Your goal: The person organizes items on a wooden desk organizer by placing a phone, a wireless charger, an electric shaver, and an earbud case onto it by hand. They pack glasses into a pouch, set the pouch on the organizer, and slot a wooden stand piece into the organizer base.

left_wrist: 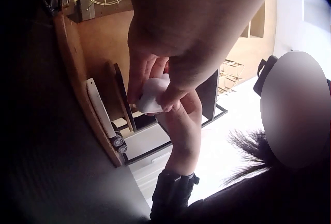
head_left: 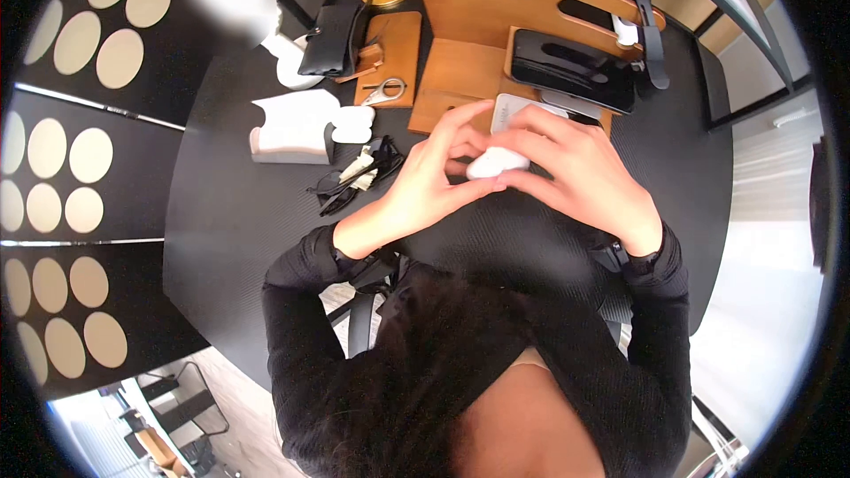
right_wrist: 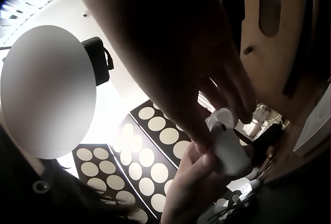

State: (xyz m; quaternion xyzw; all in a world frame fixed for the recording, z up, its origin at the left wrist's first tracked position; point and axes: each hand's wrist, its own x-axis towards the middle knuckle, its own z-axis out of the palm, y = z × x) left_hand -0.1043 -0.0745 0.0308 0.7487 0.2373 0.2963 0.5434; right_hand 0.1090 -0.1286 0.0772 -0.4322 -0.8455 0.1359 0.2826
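Both hands meet over the desk in front of the body, around a small white case (head_left: 498, 162) that looks like an earbud case. My left hand (head_left: 423, 175) holds it from the left, thumb along its near edge. From the other side my right hand (head_left: 580, 168) pinches it with thumb and fingers. In the left wrist view the white case (left_wrist: 154, 94) sits between the fingers of both hands. The right wrist view shows the case (right_wrist: 231, 152) with a rounded, lid-like part (right_wrist: 222, 116) at its top; fingers hide some of it.
Left on the dark desk (head_left: 239, 204) lie sunglasses (head_left: 336, 184), a white curved holder (head_left: 297, 127), a white two-part item (head_left: 352, 124), scissors (head_left: 386, 90) and a black pouch (head_left: 335, 40). A brown organizer (head_left: 469, 0) with a black phone (head_left: 571, 69) stands behind the hands.
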